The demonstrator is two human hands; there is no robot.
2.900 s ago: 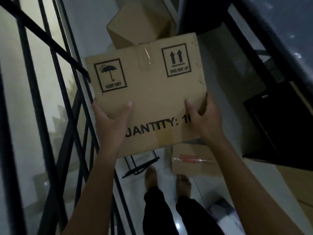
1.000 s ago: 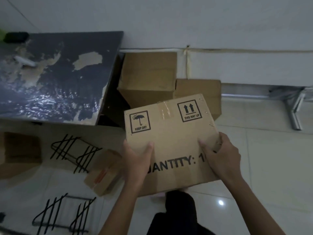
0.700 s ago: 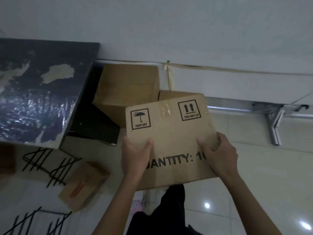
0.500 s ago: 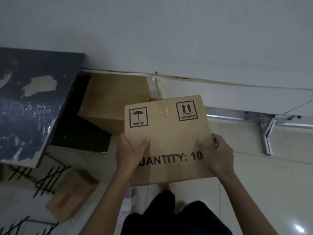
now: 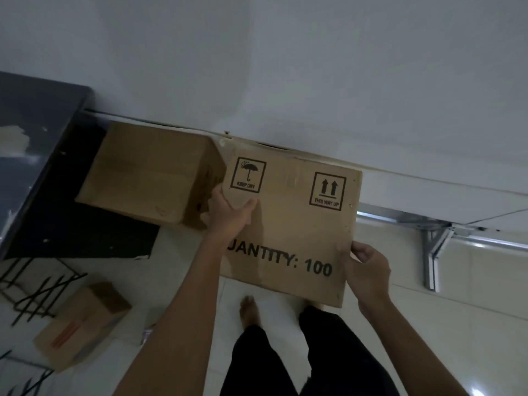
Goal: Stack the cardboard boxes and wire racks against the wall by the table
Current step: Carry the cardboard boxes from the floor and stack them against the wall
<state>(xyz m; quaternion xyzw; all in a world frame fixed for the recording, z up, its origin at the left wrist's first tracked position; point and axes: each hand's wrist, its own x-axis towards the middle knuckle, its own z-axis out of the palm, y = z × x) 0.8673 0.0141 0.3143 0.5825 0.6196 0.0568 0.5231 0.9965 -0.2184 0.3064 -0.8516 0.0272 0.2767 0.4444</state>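
I hold a printed cardboard box (image 5: 288, 224) marked "QUANTITY: 100" close to the white wall (image 5: 285, 67). My left hand (image 5: 228, 215) grips its left edge, thumb on the top face. My right hand (image 5: 368, 270) grips its lower right corner. The box sits right beside a plain cardboard box (image 5: 148, 170) that stands against the wall by the dark table (image 5: 31, 132). What lies under the held box is hidden. A small cardboard box (image 5: 80, 324) with red tape lies on the floor at lower left, near black wire racks (image 5: 37, 290).
A metal frame (image 5: 434, 247) lies on the floor along the wall at right. A dark mat (image 5: 85, 238) lies under the table's side. My bare foot (image 5: 250, 310) and dark trouser legs stand on the white tiles below the box.
The held box has moved forward and to the right, up to the wall beside the plain box. My left hand has slid up its left edge; my right hand has shifted to the lower right corner.
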